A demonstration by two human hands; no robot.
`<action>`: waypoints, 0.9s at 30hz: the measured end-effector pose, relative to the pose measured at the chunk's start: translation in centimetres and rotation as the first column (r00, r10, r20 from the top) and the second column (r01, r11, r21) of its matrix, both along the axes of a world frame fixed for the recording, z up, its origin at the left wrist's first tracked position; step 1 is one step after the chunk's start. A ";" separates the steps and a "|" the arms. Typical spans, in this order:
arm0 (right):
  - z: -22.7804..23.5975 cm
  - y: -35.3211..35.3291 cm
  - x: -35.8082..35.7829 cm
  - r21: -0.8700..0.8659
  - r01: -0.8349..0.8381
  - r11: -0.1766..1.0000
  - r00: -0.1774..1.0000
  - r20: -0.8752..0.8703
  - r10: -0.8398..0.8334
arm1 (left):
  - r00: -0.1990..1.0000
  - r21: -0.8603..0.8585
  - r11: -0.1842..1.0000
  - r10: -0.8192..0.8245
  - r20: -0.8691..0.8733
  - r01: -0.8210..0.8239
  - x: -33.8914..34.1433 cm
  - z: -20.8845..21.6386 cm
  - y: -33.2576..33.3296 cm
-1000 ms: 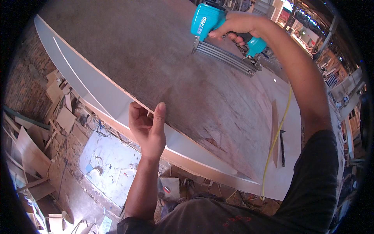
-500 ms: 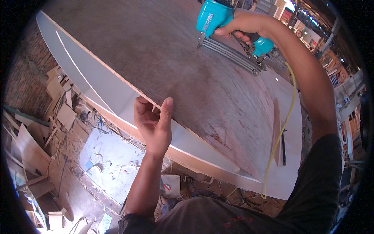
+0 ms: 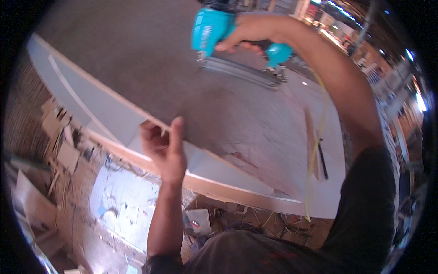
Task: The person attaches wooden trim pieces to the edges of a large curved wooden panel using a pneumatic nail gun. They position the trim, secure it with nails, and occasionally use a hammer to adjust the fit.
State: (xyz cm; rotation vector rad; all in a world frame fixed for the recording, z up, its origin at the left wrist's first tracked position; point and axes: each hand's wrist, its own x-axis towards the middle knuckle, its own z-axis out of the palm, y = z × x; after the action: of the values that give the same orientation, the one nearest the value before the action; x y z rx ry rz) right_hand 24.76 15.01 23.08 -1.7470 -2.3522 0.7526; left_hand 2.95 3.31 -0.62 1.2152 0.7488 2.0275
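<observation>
My right hand (image 3: 253, 32) is wrapped round the handle of a teal nail gun (image 3: 211, 33). Its long grey magazine slants over a large brown board (image 3: 214, 109), the nose close to the surface; whether it touches I cannot tell. At the board's near edge, my left hand (image 3: 168, 153) pinches the rim, thumb on top and curled fingers beneath. Below that raised edge shows a pale curved panel (image 3: 100, 107) with a thin white stripe. The picture is somewhat smeared by motion.
A yellow air hose (image 3: 318, 132) hangs across the right end, beside a thin wood strip (image 3: 311, 141) and a black pen-like stick (image 3: 323, 160) on a white sheet (image 3: 335, 192). Wood offcuts (image 3: 68, 155) litter the floor at left, near a pale sheet (image 3: 130, 192).
The nail gun has moved left over the board in my right hand. My left hand keeps its grip on the edge, while the whole view has shifted and blurred slightly.
</observation>
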 end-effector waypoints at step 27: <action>-1.2 -2.8 -0.5 -0.066 -0.009 0.998 0.983 -0.184 -0.003 | 1.000 0.033 0.999 0.013 -0.009 -0.013 -1.2 0.2 0.0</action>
State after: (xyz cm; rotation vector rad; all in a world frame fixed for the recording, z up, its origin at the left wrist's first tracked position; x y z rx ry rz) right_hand 24.25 12.21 21.92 -1.6210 -2.2327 0.9593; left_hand 1.80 3.26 -0.40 1.2421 0.7326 2.0536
